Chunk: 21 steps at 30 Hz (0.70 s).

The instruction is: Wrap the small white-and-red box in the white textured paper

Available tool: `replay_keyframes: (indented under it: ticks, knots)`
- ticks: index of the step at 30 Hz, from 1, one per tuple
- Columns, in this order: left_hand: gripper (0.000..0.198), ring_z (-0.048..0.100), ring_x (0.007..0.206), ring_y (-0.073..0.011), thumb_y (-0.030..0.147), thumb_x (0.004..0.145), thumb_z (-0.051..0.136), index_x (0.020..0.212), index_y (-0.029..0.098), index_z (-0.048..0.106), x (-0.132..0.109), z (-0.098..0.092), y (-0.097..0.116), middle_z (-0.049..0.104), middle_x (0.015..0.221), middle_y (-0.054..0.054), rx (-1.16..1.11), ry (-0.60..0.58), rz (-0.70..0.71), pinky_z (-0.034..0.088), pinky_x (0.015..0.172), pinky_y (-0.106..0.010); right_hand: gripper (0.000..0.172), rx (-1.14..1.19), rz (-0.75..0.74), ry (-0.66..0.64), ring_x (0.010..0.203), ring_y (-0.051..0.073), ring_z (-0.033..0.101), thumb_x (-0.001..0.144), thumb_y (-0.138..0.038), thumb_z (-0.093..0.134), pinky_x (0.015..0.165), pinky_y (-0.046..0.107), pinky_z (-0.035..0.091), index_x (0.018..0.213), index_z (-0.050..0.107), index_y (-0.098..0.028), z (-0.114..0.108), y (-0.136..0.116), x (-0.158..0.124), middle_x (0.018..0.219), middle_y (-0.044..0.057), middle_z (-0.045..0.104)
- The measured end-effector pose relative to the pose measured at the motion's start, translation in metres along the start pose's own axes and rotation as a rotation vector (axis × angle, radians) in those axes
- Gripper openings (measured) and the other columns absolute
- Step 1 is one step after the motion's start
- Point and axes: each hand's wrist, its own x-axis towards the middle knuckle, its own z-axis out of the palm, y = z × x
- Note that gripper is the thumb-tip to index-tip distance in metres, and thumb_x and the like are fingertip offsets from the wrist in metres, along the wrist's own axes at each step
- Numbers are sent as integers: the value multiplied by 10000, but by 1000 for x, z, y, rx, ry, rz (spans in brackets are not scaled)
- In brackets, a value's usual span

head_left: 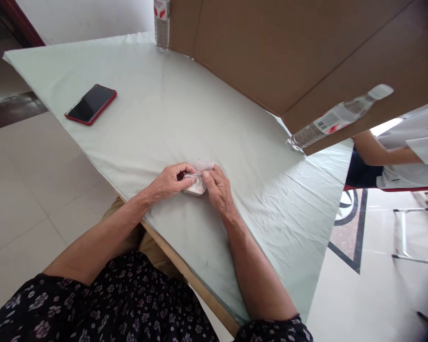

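Between my hands, close to the near edge of the table, is a small white packet (195, 186) with a thin, translucent plastic bag around it. What is inside I cannot make out. My left hand (171, 179) pinches the bag's left side with thumb and forefinger. On the right side, my right hand (218, 187) grips the bag, its thumb on top and its fingers curled behind. A loose flap of clear plastic (205, 166) sticks up beyond the fingertips. Both hands rest low over the pale green tablecloth (146, 104).
A phone in a red case (91, 104) lies at the left. A brown cardboard panel (257, 52) stands across the far side, with a plastic bottle (162, 26) at its left end and another bottle (337, 118) at its right. Beyond it sits another person (395, 152).
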Motion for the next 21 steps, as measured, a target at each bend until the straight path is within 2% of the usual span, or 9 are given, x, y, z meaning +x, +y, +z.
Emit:
replay_keyframes:
  ticks: [8, 12, 14, 16, 19, 21]
  knots:
    - [213, 475, 631, -100, 336, 789, 665, 894, 152, 679, 1, 1, 6, 609, 731, 11, -36, 19, -21, 364, 569, -229, 237, -134, -62, 108, 1138, 239, 632, 982, -448, 518, 1035, 451, 489, 1080, 649, -277, 4, 3, -11, 1229, 74, 671]
    - [224, 497, 647, -102, 330, 782, 665, 911, 147, 678, 1, 1, 6, 626, 758, 7, -61, 19, -31, 377, 588, -231, 175, -119, -87, 135, 1169, 243, 622, 964, -410, 556, 1042, 441, 475, 1007, 646, -268, 3, 2, -12, 1164, 68, 685]
    - [225, 502, 656, -104, 330, 786, 663, 917, 148, 681, 1, 1, 5, 630, 769, 7, -58, 19, -24, 383, 601, -233, 151, -89, -97, 137, 1120, 231, 629, 958, -376, 559, 1019, 415, 476, 938, 646, -254, 2, 1, -10, 1104, 58, 683]
    - [220, 495, 657, -102, 326, 791, 662, 919, 149, 681, 0, 1, 4, 629, 773, 8, -40, 22, -6, 382, 609, -233, 162, -45, -75, 127, 993, 203, 634, 949, -357, 560, 928, 372, 496, 865, 636, -240, 2, -1, -8, 1027, 42, 667]
    - [211, 473, 641, -97, 315, 796, 655, 924, 149, 676, 0, 1, 3, 613, 757, 16, -16, 25, 16, 373, 601, -232, 205, 11, 13, 103, 783, 162, 577, 938, -362, 550, 750, 316, 474, 791, 604, -229, 4, -2, -5, 859, 6, 615]
    - [216, 459, 627, -94, 315, 792, 651, 929, 149, 672, 1, 1, 4, 597, 738, 23, -10, 20, 14, 363, 588, -231, 217, 28, 65, 97, 735, 155, 549, 935, -378, 538, 710, 306, 453, 791, 595, -226, 6, -3, -4, 796, -6, 595]
